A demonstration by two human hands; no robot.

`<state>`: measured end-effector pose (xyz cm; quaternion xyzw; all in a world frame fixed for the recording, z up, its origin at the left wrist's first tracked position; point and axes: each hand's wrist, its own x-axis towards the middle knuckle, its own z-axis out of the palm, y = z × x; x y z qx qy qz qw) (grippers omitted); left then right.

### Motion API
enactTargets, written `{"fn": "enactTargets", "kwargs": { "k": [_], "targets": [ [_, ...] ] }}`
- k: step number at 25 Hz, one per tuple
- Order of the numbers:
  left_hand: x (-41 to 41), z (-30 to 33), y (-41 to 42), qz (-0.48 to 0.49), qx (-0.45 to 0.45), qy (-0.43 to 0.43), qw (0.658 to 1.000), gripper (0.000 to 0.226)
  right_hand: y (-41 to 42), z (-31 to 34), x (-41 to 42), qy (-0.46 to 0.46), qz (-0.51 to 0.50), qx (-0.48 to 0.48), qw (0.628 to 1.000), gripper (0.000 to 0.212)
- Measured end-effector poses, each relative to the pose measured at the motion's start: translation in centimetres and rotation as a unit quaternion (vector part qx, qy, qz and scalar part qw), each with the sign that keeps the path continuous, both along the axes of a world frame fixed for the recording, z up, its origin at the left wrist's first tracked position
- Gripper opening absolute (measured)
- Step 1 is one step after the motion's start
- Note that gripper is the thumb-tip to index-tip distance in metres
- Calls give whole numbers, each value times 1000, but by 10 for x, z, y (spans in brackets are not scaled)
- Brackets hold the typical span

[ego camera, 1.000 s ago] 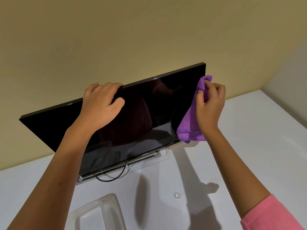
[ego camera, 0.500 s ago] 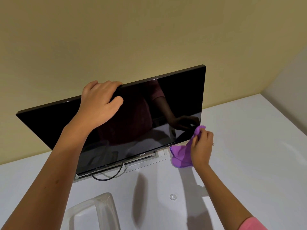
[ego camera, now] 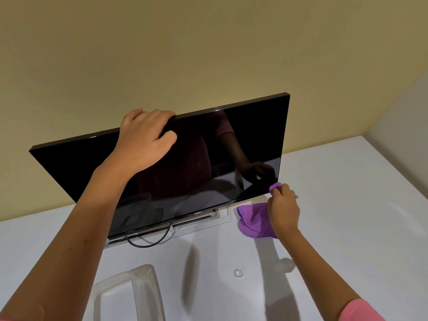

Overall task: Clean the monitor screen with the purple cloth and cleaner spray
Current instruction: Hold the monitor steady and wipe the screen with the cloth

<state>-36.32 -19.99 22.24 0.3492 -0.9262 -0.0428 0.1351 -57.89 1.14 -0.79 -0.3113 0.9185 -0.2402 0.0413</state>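
A black monitor (ego camera: 222, 158) with a dark glossy screen stands on the white table, tilted back toward the wall. My left hand (ego camera: 143, 140) grips its top edge left of centre, fingers curled over the rim. My right hand (ego camera: 283, 208) is closed on the purple cloth (ego camera: 253, 220) at the screen's lower right corner. A fold of cloth pokes out above my fingers and touches that corner. The remainder of the cloth hangs down to the table. No cleaner spray is in view.
The white table (ego camera: 347, 205) runs to a beige wall behind the monitor. A black cable (ego camera: 148, 243) loops under the monitor's clear base (ego camera: 208, 224). A clear plastic stand (ego camera: 139, 290) sits near the front, and a small clear round piece (ego camera: 238, 272) lies to its right.
My right hand has wiped the cloth down the screen's right edge from the upper corner to the lower corner. My left hand has stayed on the top edge.
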Motion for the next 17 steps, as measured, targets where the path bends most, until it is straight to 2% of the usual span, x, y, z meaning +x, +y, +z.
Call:
{"fn": "enactTargets", "kwargs": {
  "k": [4,8,10,17],
  "targets": [
    [1,-1,-1,-2,-5,-5,1000,52,5,4,-13,-14,66,32,997,23],
    [0,-1,-3,-3,-7,-6,1000,53,6,10,-30,43,145,106,983,26],
    [0,-1,-3,-4,-9,-5,1000,54,5,5,-35,42,161,122,978,27],
    [1,0,1,-4,-10,-3,1000,55,-9,10,-9,30,198,99,975,22]
  ]
}}
